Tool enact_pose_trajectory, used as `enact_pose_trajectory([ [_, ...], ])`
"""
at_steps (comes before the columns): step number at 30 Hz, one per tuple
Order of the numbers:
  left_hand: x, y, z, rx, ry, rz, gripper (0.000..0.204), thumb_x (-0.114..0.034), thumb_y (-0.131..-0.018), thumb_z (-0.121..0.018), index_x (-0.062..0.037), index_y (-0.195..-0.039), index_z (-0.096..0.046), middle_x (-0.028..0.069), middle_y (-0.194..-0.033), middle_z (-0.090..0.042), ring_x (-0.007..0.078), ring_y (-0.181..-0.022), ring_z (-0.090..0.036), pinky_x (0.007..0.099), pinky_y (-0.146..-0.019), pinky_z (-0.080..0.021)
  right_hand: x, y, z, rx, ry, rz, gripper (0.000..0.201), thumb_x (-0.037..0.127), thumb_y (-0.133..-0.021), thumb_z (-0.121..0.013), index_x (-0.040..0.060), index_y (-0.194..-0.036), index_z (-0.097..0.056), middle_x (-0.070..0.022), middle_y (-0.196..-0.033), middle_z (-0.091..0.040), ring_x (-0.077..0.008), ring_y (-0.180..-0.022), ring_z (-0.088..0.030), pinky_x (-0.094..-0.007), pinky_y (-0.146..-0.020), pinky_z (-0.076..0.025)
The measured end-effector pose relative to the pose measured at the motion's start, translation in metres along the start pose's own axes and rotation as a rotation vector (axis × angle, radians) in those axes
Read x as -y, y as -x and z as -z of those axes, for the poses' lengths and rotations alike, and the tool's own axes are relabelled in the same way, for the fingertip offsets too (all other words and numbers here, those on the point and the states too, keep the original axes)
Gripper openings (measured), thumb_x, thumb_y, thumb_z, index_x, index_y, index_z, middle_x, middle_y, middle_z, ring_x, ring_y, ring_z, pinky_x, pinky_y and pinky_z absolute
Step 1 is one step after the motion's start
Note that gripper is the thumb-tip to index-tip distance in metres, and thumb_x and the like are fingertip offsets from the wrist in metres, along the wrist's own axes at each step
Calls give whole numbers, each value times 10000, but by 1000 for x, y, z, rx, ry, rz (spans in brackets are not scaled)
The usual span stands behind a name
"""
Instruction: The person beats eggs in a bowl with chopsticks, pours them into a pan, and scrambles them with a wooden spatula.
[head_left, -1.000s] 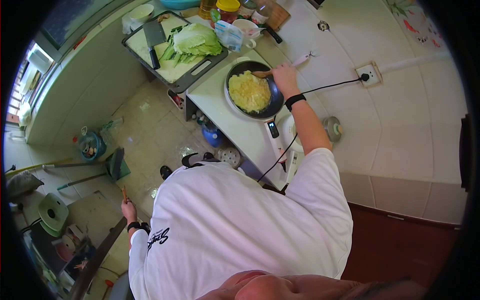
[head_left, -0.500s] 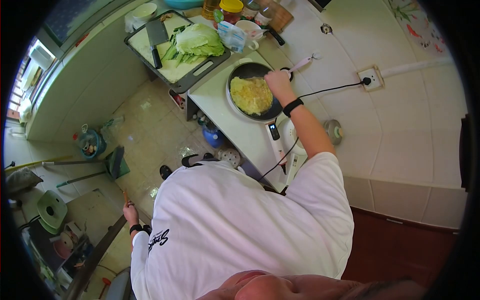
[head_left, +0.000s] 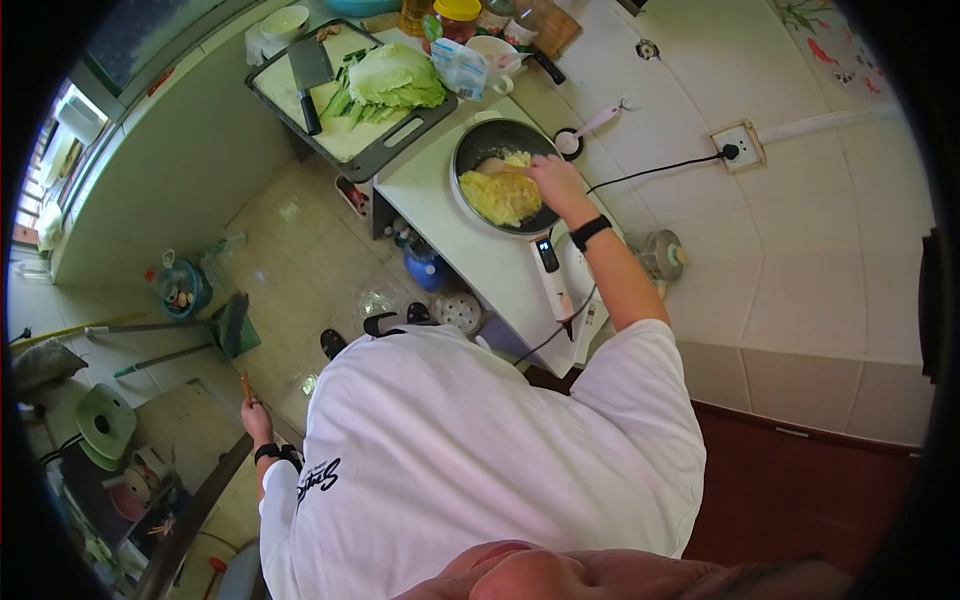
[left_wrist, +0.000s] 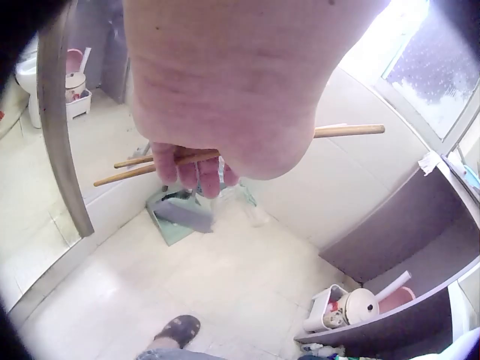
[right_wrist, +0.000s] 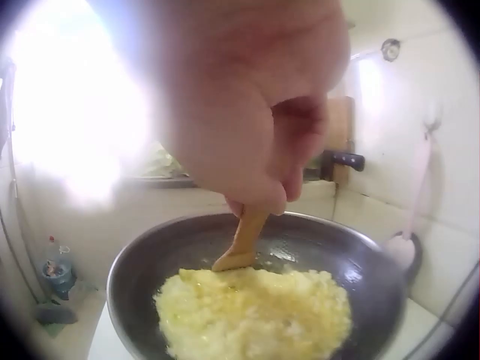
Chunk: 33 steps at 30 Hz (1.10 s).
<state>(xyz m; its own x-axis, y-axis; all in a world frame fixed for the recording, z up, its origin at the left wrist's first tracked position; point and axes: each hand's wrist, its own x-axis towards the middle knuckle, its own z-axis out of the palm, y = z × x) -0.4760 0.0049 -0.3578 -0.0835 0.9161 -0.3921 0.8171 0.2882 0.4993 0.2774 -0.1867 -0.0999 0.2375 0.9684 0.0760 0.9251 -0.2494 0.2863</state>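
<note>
My right hand (head_left: 565,190) grips a wooden spatula (right_wrist: 244,241), its flat end low in the dark frying pan (right_wrist: 142,281) at the edge of the yellow cooked egg (right_wrist: 255,315). In the head view the egg (head_left: 503,197) lies bunched toward the near side of the pan, with small bits beyond it. The pan's pale handle (head_left: 552,285) points back toward my body. Down at my side, away from the counter, my left hand (head_left: 257,422) holds a pair of wooden chopsticks (left_wrist: 349,131), which stick out on both sides of the hand in the left wrist view.
Left of the pan, a tray-like cutting board (head_left: 385,152) bears a cleaver (head_left: 310,75) and cabbage (head_left: 395,78). Jars (head_left: 458,12) and a cup crowd behind. A black cord (head_left: 640,178) runs from the wall socket past my right arm. A dustpan (head_left: 235,328) stands on the floor.
The egg, spread wide a second ago, is now pushed together toward the pan's near side, baring dark pan beyond it. My right hand moved with the spatula; the left hand stays nearly still.
</note>
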Motion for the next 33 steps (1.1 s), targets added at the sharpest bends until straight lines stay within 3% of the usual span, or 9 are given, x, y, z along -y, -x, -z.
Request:
enact_pose_trajectory([
  [3, -2, -5, -1, -18, 97, 14, 260, -204, -921, -484, -9, -968, -650, 125, -800, -665, 246, -764, -627, 366, -711, -468, -15, 29, 14, 60, -112, -21, 298, 31, -778, -537, 175, -963, -721, -6, -903, -610, -225, -883, -595, -354, -716, -513],
  [5, -1, -2, -1, -22, 64, -74, 248, -182, -918, -476, -8, -956, -649, 102, -777, -656, 219, -732, -614, 348, -694, -464, -19, 38, 23, 61, -103, -120, 322, 30, -780, -532, 200, -973, -726, -3, -926, -616, -217, -893, -597, -352, -715, -515],
  [7, -6, 6, 1, 1, 39, -69, 247, -176, -915, -470, -6, -949, -646, 100, -760, -648, 216, -709, -603, 347, -681, -460, -13, 34, 30, 39, -64, -116, 334, 29, -778, -531, 210, -984, -722, -3, -931, -614, -208, -892, -597, -352, -709, -515],
  [9, -8, 6, 2, 29, 13, -71, 246, -171, -912, -465, -4, -942, -644, 98, -744, -639, 213, -686, -591, 346, -668, -456, 5, 25, 33, -114, -113, -76, 308, 39, -776, -537, 191, -979, -712, 3, -926, -609, -208, -880, -593, -344, -710, -511],
  [15, 5, -11, -2, 44, 61, -69, 240, -183, -917, -479, -9, -943, -642, 96, -707, -617, 215, -650, -572, 357, -634, -442, 19, 41, 19, -87, -122, 5, 210, 89, -754, -582, 165, -908, -702, 22, -874, -595, -184, -880, -580, -311, -730, -502],
  [21, -4, -16, 5, 56, 57, -67, 265, -223, -939, -487, -15, -973, -647, 97, -731, -626, 224, -684, -583, 365, -656, -446, -18, 78, 29, -16, -77, -133, 237, 78, -759, -574, 183, -910, -724, 22, -899, -612, -194, -880, -589, -327, -711, -507],
  [24, -23, -7, 14, 39, -17, -82, 265, -224, -943, -485, -15, -977, -645, 95, -749, -631, 225, -701, -584, 364, -670, -447, 3, 61, 37, -130, -89, -183, 237, 82, -765, -568, 173, -921, -722, 7, -907, -613, -202, -893, -594, -336, -711, -508],
  [27, -30, -6, 18, 44, -12, -93, 262, -215, -938, -484, -13, -983, -644, 101, -761, -635, 226, -718, -586, 365, -680, -448, 14, 46, 11, -162, -75, -266, 238, 90, -769, -566, 166, -936, -717, -7, -914, -614, -210, -898, -595, -347, -717, -508],
  [33, -22, -24, 16, 74, -1, -116, 256, -167, -914, -494, -7, -1028, -659, 86, -804, -656, 190, -738, -604, 326, -683, -466, 13, 83, 8, -66, -119, -312, 262, 58, -787, -541, 164, -945, -721, -18, -925, -624, -226, -899, -595, -360, -729, -508],
])
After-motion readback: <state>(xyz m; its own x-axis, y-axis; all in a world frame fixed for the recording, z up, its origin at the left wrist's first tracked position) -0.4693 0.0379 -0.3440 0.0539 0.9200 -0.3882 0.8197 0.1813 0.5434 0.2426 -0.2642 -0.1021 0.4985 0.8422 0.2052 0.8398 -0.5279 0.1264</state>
